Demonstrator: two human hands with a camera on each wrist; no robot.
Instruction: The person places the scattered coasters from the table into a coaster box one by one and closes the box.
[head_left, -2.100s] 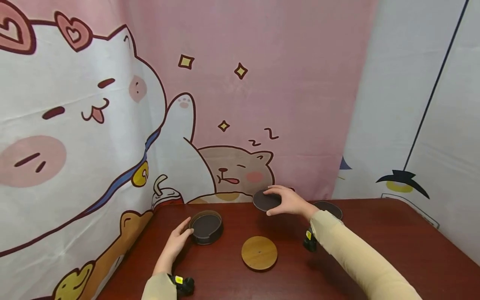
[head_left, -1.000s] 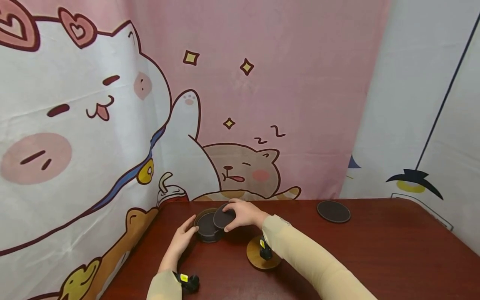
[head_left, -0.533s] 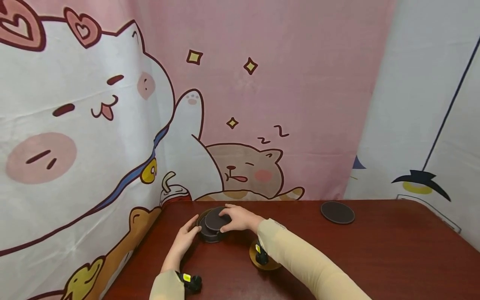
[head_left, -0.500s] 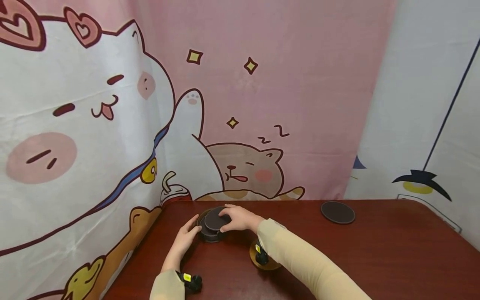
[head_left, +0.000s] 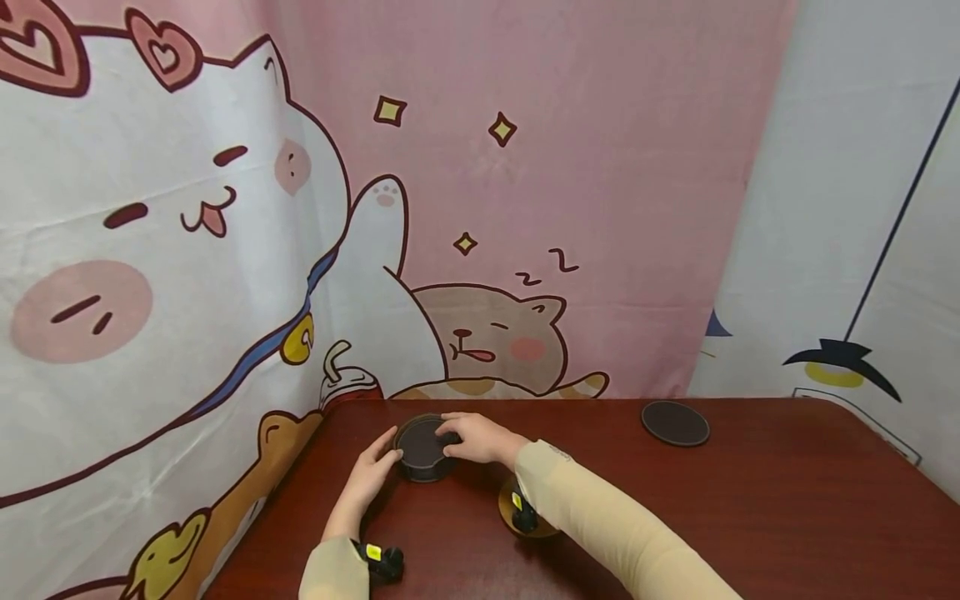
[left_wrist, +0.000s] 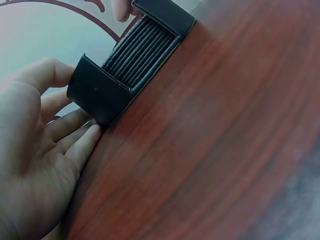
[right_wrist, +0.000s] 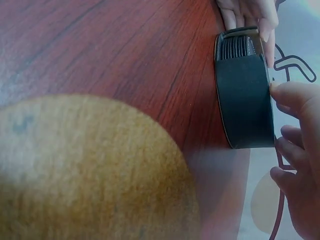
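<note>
Nearest the person, a round wooden lid (head_left: pixel 517 518) lay flat on the red-brown surface (head_left: pixel 750 500), partly hidden under the right forearm and just beside the holder, so the holder stood open from above. Beyond it stood the dark round coaster holder (head_left: pixel 423 450), with stacked coasters visible edge-on through its side slot in the left wrist view. The left hand (head_left: pixel 369 475) rested with straight fingers (left_wrist: pixel 75 145) against the holder's near-left wall, apparently bracing it against sliding. The right hand (head_left: pixel 476 437) lay over the holder's right rim, its fingertips (head_left: pixel 450 435) pressing the top coaster (head_left: pixel 420 440) down flat into the stack; it pinched nothing. Farther off, well apart to the right, a single dark coaster (head_left: pixel 675 423) lay near the cartoon backdrop (head_left: pixel 480 250).
</note>
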